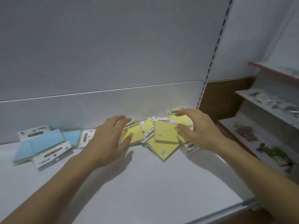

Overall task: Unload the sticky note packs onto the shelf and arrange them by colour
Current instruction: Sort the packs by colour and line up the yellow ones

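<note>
Two bare forearms reach across the white shelf (145, 183), whose empty board lies on the near side of the heap of yellow packs (165, 135), the landmark for everything else. The hands are apart, one on each flank of that heap, which looks like a bracketing pose meant to sweep the loose packs together and square them. The left hand (110, 139) is at the heap's left edge, fingers spread and fairly straight over the leftmost yellow pack, thumb low beside it, gripping nothing. The right hand (199, 131) is at the heap's right edge, fingers arched over the rear packs and thumb against the side of the topmost one; whether it actually pinches that pack I cannot tell. The yellow packs overlap at odd angles, some with their white header cards turned sideways, so the colour is gathered but not tidied. Left of the heap, beyond the left hand, lie the blue packs (42, 143), also overlapping, kept as their own group, which suits sorting by colour. Behind the heap rises the grey back panel (113, 62), and to its right rear stands the slotted upright (213, 54), with neighbouring shelves (267, 102) of blurred goods farther right.
</note>
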### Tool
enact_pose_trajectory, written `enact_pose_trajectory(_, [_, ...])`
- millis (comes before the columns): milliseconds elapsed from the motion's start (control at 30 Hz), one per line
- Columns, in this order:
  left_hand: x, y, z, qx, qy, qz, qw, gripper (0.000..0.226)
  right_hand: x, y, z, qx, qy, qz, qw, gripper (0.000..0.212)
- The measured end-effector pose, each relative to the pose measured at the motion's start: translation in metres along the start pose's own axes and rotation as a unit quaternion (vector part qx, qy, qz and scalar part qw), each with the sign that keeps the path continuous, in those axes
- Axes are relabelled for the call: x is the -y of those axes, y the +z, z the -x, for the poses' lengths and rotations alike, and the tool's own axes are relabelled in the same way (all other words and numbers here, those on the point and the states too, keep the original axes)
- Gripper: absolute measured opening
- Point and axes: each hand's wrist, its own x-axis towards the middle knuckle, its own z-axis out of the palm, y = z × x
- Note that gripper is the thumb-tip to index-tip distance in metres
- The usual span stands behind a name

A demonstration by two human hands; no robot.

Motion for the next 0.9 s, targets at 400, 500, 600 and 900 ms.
enact_pose_trajectory(400, [-0.072,0.062,-0.05,-0.004,-0.053,0.112,0.992,0.055,-0.058,0.045,-0.038,-0.008,0.101,-0.088,0.991,0.025])
enact_pose_trajectory(500, [-0.072,0.078,-0.048,0.054,-0.06,0.069,0.994,0.06,-0.064,0.048,-0.034,0.016,0.097,-0.058,0.993,0.032])
enact_pose_trajectory(600, [-0.076,0.079,-0.049,0.072,-0.056,0.049,0.995,0.064,-0.065,0.047,-0.032,0.056,0.08,-0.021,0.995,0.033])
enact_pose_trajectory(900, [-0.075,0.041,-0.029,0.147,0.02,0.029,0.989,0.063,-0.06,0.03,-0.024,0.117,0.049,-0.059,0.99,0.024])
